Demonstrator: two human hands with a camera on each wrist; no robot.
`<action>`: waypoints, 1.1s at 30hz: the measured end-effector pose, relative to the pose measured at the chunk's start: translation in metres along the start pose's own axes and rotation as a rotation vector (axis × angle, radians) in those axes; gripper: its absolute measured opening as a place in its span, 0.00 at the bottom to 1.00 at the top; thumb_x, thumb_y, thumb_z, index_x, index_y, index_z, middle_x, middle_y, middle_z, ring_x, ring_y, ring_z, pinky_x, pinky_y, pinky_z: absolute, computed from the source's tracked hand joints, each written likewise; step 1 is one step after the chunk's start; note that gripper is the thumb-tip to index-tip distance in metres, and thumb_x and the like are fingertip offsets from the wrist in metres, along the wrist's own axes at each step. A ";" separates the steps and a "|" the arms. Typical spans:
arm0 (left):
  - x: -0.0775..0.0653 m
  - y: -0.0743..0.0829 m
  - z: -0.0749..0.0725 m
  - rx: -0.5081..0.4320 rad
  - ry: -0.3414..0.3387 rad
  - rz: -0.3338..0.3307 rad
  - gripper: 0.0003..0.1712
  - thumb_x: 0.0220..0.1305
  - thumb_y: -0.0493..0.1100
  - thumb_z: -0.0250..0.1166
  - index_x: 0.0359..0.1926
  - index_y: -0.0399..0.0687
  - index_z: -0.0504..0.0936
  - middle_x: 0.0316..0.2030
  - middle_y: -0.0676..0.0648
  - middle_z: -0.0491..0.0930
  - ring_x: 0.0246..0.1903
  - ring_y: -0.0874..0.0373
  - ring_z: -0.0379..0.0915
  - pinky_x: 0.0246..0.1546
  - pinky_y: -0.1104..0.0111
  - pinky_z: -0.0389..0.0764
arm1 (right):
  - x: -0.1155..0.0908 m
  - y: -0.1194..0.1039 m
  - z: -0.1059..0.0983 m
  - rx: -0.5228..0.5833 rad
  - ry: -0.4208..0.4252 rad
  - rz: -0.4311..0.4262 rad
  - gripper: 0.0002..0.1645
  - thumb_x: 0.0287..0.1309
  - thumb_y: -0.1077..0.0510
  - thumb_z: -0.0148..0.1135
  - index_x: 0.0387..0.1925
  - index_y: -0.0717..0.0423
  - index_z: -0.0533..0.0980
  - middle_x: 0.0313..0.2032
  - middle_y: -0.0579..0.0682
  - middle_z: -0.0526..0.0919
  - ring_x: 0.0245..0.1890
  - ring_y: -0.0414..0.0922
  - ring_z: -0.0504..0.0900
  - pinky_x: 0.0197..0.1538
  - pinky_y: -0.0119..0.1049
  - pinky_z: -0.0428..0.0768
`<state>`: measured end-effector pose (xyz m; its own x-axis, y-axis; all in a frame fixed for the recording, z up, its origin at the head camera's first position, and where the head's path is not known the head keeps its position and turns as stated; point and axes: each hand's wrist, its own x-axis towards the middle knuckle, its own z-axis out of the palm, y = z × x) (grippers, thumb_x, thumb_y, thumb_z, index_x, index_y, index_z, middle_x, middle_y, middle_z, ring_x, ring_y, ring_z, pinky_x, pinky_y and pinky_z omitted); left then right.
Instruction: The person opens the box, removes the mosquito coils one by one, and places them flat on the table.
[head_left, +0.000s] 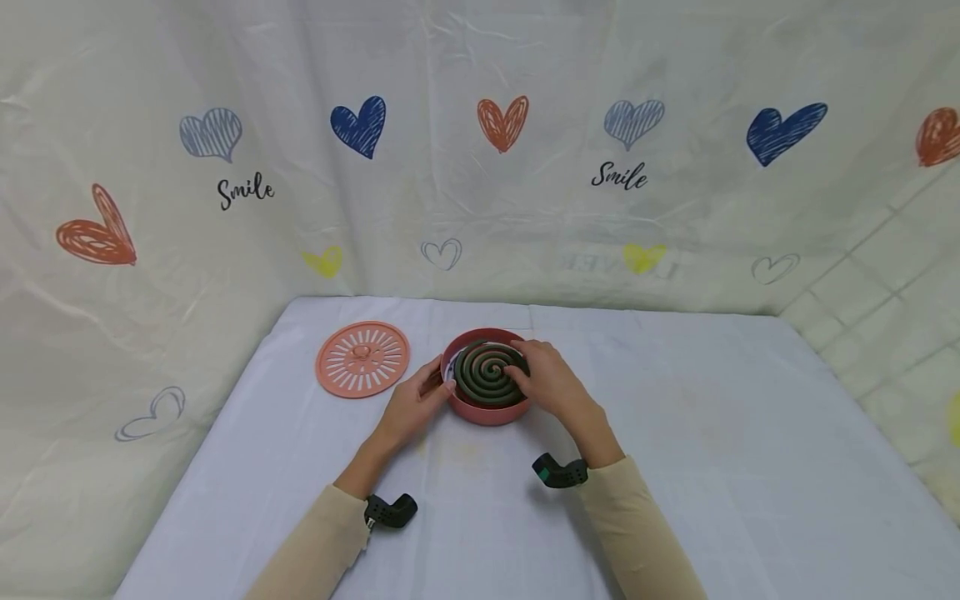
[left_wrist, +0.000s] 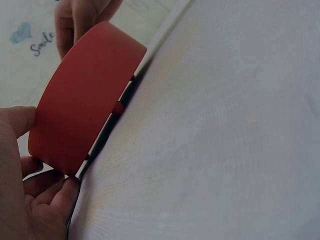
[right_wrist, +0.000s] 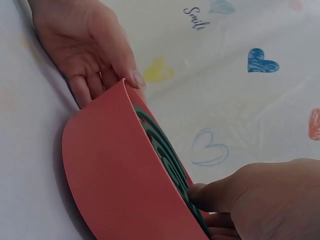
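Observation:
A dark green spiral mosquito coil sits at the mouth of a round red holder with low walls. My left hand grips the holder's left side, thumb on the rim and fingers round the outer wall, as the left wrist view shows. From the right, my right hand pinches the coil, its thumb on the upper face and its fingers at the far right edge. The right wrist view shows that thumb on the green coil, just inside the rim; part of its other fingers is hidden behind the holder.
A salmon-coloured round slotted lid with a small knob lies on the table to the left of the holder. White cloth covers the table. Behind it hangs a pale sheet printed with hearts.

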<state>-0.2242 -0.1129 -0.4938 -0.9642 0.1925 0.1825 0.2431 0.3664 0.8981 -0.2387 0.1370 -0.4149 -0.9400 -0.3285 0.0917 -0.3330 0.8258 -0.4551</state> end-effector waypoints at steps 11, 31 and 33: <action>-0.001 0.003 -0.001 -0.013 -0.018 -0.022 0.36 0.72 0.52 0.61 0.75 0.46 0.63 0.71 0.42 0.68 0.70 0.50 0.68 0.70 0.57 0.71 | 0.002 0.000 0.006 -0.049 0.013 -0.008 0.27 0.69 0.56 0.61 0.65 0.64 0.72 0.59 0.62 0.80 0.62 0.57 0.75 0.65 0.51 0.78; -0.012 0.041 -0.011 -0.001 -0.058 -0.030 0.35 0.73 0.47 0.60 0.75 0.39 0.62 0.71 0.39 0.68 0.70 0.50 0.68 0.69 0.60 0.72 | 0.000 -0.008 0.012 -0.088 0.164 -0.046 0.20 0.65 0.63 0.62 0.56 0.67 0.78 0.51 0.62 0.83 0.54 0.57 0.79 0.57 0.48 0.84; -0.011 0.041 -0.011 -0.004 -0.058 -0.029 0.35 0.73 0.47 0.60 0.75 0.39 0.62 0.71 0.39 0.68 0.70 0.50 0.68 0.69 0.60 0.72 | 0.000 -0.008 0.013 -0.088 0.183 -0.046 0.19 0.64 0.63 0.62 0.55 0.67 0.78 0.50 0.62 0.83 0.54 0.56 0.79 0.56 0.48 0.85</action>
<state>-0.2046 -0.1102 -0.4545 -0.9630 0.2346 0.1324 0.2143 0.3692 0.9043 -0.2347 0.1246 -0.4230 -0.9187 -0.2847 0.2737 -0.3735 0.8514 -0.3682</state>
